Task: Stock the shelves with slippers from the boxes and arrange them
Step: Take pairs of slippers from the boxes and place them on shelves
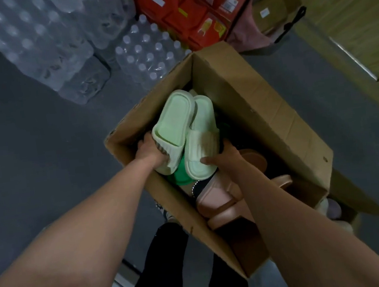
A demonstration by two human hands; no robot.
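Forearms [85,215] reach into box [262,101]. Left hand [148,148] grips strap of left pale slipper [175,114]. Right hand [224,157] holds near end of right pale slipper [202,127], thumb on top. Pair side by side over green slipper [181,174]. Pink slippers [214,200] at 6 o'clock of pair. Bottle packs [148,53] and red cartons [191,7] at 12 o'clock beyond box.

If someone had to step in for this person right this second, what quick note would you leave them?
Left hand: grips the strap end of one pale green slipper.
Right hand: holds the second pale green slipper by its end, thumb on top.
The two slippers sit side by side at the mouth of the open cardboard box.
Also in the box: a bright green slipper, pink slippers and darker ones.
Done: this pair is in hand.
Left: take it to the shelves, which are not in view, arrange it, then empty the box.
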